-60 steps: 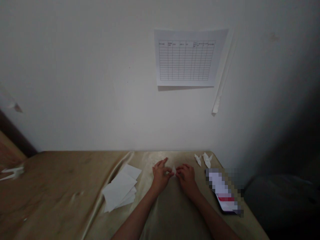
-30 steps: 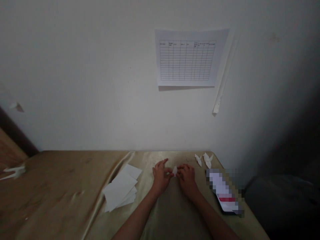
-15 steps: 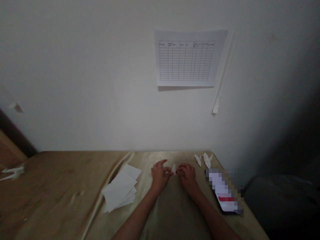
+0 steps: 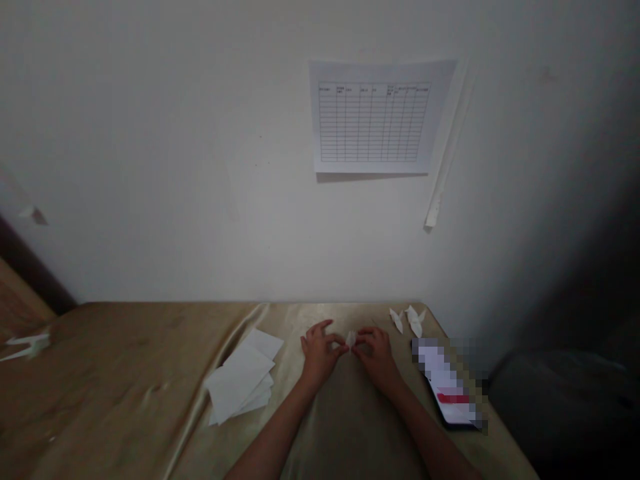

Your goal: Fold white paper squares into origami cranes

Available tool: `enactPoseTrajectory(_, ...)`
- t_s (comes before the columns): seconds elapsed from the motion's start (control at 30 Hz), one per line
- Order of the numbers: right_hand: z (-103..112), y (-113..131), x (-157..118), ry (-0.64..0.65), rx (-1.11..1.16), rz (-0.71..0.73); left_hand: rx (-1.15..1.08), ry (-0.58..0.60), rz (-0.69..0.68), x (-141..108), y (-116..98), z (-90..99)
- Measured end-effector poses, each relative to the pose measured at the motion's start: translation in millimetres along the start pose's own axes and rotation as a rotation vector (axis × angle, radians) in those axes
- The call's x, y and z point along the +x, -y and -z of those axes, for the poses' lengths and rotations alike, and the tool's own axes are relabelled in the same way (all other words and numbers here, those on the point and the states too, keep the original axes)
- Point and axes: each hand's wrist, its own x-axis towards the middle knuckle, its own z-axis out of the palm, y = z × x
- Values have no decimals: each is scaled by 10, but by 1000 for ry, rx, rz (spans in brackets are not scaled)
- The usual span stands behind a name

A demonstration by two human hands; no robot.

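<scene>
A small folded white paper [image 4: 351, 339] is held up between my two hands, above the cloth. My left hand [image 4: 320, 348] pinches its left side between thumb and index finger, the other fingers spread out. From the right, my right hand [image 4: 375, 351] grips it with the fingertips, fingers curled. Right of that hand lie two folded paper figures with pointed ends, a smaller one [image 4: 397, 321] and a larger one [image 4: 415, 321]. To the left rests a fanned stack of white paper sheets [image 4: 243, 380].
A phone [image 4: 447, 387] with a lit, pixelated screen lies by the right edge of the cloth-covered table [image 4: 125, 373]. White scraps [image 4: 27, 345] sit at far left. A printed chart [image 4: 373, 120] hangs on the wall behind, beside a strip of tape [image 4: 447, 160].
The folded paper between my fingers has turned or opened and looks wider at the top. My right fingers have shifted slightly left, nearer to my left thumb.
</scene>
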Motion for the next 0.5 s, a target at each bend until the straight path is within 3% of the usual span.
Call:
enactPoseTrajectory(0.33, -6, -25, 18, -70, -40, -7, 5, -63, -56, 4, 36, -28)
enactPoseTrajectory(0.5, 11, -7, 13, -37, -4, -4, -3, -42, -72, -15, 18, -20)
